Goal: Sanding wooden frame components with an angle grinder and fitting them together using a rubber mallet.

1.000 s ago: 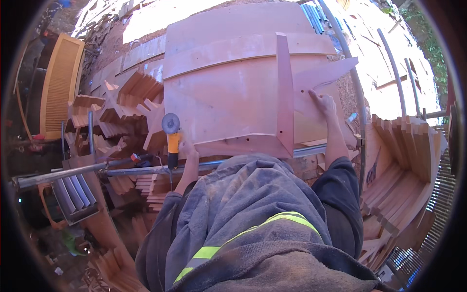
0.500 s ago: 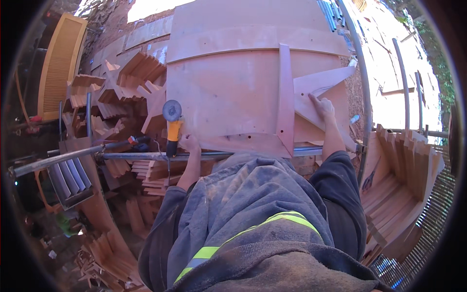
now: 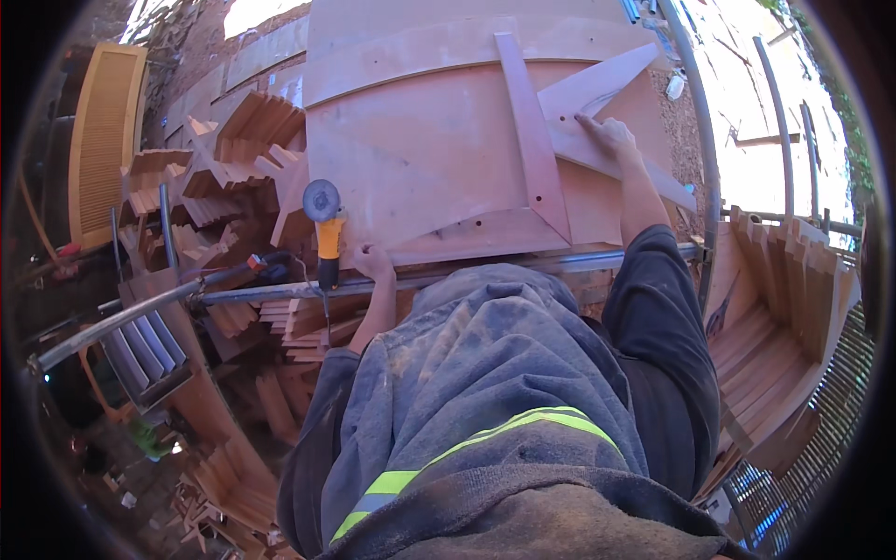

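Observation:
A joined wooden frame lies flat on a large plywood sheet (image 3: 411, 149). It has a long tapered rail (image 3: 467, 235) along the near side, an upright strip (image 3: 528, 131) and a notched, forked piece (image 3: 602, 79) at the right. My left hand (image 3: 375, 262) is closed at the left end of the tapered rail, its fingertips partly hidden. With bent fingers my right hand (image 3: 613, 137) grips the forked piece, one finger stretched out beside a dark hole. Just left of my left hand is a yellow and black angle grinder (image 3: 329, 245), disc pointing away from me.
Stacked notched wooden pieces (image 3: 247, 140) stand at the left, and another stack (image 3: 784, 308) at the right. A metal pipe (image 3: 425, 280) runs along the near edge of the work surface. A louvred panel (image 3: 105, 149) leans at far left. Another metal pipe (image 3: 698, 121) rises along the right side.
The wooden frame has slid away from me, its near corner now clear of the pipe. My right hand has moved forward with the forked piece. The view has tilted slightly.

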Tool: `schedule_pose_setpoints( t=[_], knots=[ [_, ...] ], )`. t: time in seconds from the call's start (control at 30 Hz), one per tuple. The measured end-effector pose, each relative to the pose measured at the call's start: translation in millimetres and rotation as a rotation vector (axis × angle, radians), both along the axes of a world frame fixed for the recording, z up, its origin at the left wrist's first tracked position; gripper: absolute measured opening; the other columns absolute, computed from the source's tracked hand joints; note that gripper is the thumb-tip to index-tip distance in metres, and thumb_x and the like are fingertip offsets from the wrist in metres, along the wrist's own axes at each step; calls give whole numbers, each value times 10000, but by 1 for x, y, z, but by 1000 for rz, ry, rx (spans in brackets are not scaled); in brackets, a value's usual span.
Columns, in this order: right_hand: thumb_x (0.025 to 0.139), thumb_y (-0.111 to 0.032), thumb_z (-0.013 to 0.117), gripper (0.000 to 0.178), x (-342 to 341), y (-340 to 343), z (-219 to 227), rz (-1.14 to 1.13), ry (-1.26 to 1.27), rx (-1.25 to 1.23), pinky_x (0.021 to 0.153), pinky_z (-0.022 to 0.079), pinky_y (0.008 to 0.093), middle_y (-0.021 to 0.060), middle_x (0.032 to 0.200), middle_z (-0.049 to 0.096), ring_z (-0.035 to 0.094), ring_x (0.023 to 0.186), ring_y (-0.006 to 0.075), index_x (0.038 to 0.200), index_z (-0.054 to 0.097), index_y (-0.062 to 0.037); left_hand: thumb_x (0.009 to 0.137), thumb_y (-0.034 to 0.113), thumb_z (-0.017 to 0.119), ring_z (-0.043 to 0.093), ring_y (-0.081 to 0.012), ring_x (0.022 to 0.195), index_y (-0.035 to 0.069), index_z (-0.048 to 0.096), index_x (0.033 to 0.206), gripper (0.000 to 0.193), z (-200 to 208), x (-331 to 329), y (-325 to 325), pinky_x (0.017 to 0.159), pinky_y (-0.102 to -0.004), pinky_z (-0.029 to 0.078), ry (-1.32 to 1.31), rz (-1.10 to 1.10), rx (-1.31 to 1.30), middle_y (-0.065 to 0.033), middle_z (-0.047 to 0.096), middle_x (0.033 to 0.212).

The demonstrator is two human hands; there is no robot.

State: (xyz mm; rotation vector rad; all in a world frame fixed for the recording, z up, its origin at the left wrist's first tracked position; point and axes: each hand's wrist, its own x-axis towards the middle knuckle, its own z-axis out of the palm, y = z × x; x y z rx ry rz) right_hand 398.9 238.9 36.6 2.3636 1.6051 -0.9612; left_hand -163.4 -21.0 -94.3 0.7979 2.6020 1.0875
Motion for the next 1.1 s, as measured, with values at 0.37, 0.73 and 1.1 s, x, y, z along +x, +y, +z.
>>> schedule_pose_setpoints(
  t=[0.37,0.73,1.1],
  knots=[
    [927,-478,762,826,-51,-92,95,199,154,239,1241,384,475,308,1600,455,448,1493,437,1536,501,15,867,72,552,604,-396,996,5,684,847,149,-5,12,12,947,-505,476,176,-14,48,-188,649,966],
    [989,-543,643,1011,-146,-256,-51,365,-41,306,1315,159,580,239,1781,136,165,1628,465,1713,163,-27,770,44,587,598,-416,1028,-10,662,894,155,13,-24,37,960,-535,443,107,-222,218,-202,645,936],
    [948,-392,674,976,-164,-305,-73,287,-187,488,1315,152,578,156,1796,173,193,1634,412,1719,179,-56,813,344,832,513,-475,1296,-41,496,1412,787,59,-154,-27,1137,-572,400,397,-630,-135,-283,556,1358]
  ],
)
